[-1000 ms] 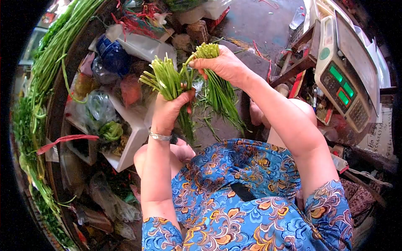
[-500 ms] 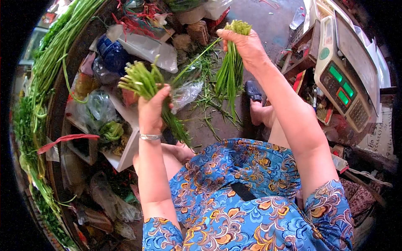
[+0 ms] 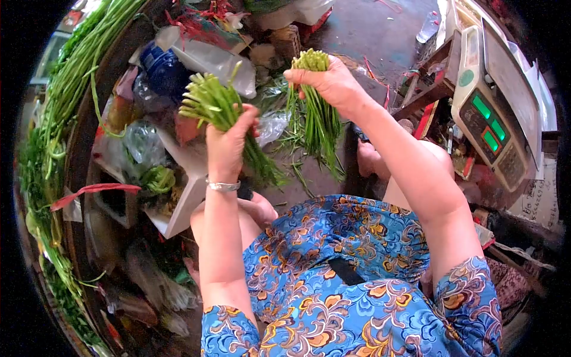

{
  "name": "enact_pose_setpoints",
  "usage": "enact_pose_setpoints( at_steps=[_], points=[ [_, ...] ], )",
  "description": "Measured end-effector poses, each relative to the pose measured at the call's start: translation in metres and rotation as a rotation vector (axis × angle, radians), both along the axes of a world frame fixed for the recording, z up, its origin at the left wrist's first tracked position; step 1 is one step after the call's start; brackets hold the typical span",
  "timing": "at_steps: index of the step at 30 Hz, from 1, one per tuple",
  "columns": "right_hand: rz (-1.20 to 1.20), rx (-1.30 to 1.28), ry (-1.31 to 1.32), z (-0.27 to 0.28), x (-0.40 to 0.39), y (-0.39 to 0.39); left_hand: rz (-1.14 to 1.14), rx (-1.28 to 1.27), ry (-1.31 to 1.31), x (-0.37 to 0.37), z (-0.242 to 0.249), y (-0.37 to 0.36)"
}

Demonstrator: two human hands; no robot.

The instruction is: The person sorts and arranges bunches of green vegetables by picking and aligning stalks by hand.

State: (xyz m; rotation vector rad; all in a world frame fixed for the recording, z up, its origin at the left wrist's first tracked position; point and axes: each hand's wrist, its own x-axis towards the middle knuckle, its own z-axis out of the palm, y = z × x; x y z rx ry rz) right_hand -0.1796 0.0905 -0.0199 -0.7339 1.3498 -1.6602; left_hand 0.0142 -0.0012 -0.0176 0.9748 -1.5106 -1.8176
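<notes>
My left hand (image 3: 229, 143), with a silver bracelet at its wrist, is closed around a bunch of green vegetable stems (image 3: 208, 101). Their pale cut ends point up and to the left, and the thin green part hangs down right, blurred. Higher and to the right, my right hand (image 3: 330, 86) grips a second bunch of green stems (image 3: 321, 125). Its cut ends stick up above the thumb while the long green ends dangle toward the floor. The two bunches are apart. Loose green scraps (image 3: 291, 140) lie on the floor beneath and behind them.
A digital scale (image 3: 491, 122) with lit green displays stands at right. Long green stalks (image 3: 77, 89) lie along a curved ledge at left. Plastic bags (image 3: 143, 146), a white foam box (image 3: 184, 205) and a blue bundle (image 3: 160, 68) crowd the left. A bottle (image 3: 428, 27) lies at the back.
My right hand has come down and left, toward the other bunch. My left hand has shifted slightly up and right. The single stem stretched between right hand and left bunch no longer shows.
</notes>
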Motion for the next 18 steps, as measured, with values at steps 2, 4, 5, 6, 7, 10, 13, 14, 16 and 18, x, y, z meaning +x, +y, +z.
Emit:
enact_pose_setpoints(
  at_steps=[2, 4, 5, 6, 7, 10, 13, 14, 16, 18],
  points=[
    [0.075, -0.073, 0.011, -0.007, 0.006, -0.004, -0.082, -0.070, -0.062, -0.005, 0.000, 0.004],
    [0.117, -0.073, 0.020, -0.011, 0.010, -0.005, -0.138, -0.066, -0.056, -0.011, -0.001, 0.009],
    [0.159, -0.071, 0.031, -0.013, 0.012, -0.005, -0.162, -0.060, -0.007, -0.013, -0.004, 0.011],
    [0.159, -0.070, 0.030, -0.009, 0.014, -0.004, -0.162, -0.059, -0.008, -0.014, -0.004, 0.012],
    [0.186, -0.077, 0.004, -0.005, 0.017, -0.002, -0.168, -0.053, -0.004, -0.014, -0.005, 0.013],
    [0.207, -0.076, -0.019, 0.001, 0.020, 0.000, -0.167, -0.032, 0.018, -0.014, -0.004, 0.015],
    [0.238, -0.065, 0.086, -0.001, 0.018, 0.001, -0.164, -0.001, 0.023, -0.015, -0.001, 0.015],
    [0.280, -0.066, 0.120, -0.003, 0.016, 0.001, -0.149, 0.050, 0.045, -0.015, 0.001, 0.015],
    [0.321, -0.068, 0.155, -0.003, 0.015, 0.003, -0.135, 0.100, 0.067, -0.014, 0.001, 0.013],
    [0.331, -0.079, 0.199, -0.002, 0.015, 0.005, -0.113, 0.079, 0.057, -0.013, -0.004, 0.007]
  ],
)
